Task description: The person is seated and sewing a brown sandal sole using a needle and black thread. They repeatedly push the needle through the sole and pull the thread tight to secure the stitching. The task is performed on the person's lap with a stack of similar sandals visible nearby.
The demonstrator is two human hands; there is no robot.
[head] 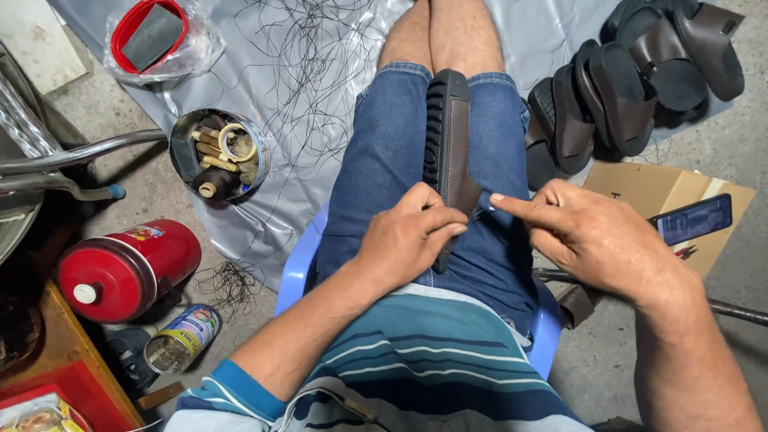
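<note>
Between my thighs, a black-soled sandal [446, 128] with a brown strap stands on edge, its length running from my knees toward my waist. My left hand [408, 236] is clenched around the near end of the sandal, thumb and fingers closed on the brown strap where it meets the sole. My right hand [596, 240] sits just right of the sandal, index finger and thumb pinched together at the strap's edge on something thin; I cannot tell from this view exactly what it grips. I am seated on a light blue plastic chair [300, 268], wearing denim shorts and a striped shirt.

Surroundings:
- To my right, a pile of finished brown and black sandals [632, 80] lies on a grey plastic sheet [552, 32].
- Near my right forearm, a phone [694, 218] with a lit screen rests on a piece of cardboard [640, 188].
- To my left, a round tin [218, 154] holding thread spools sits on the sheet, with loose black thread [308, 64] scattered beside it.
- Further left, a red cylinder-shaped flask [124, 268] lies on its side, and a small open can [182, 338] lies near it on the concrete floor.
- At the upper left, a red-rimmed container [148, 34] sits inside a clear plastic bag.
</note>
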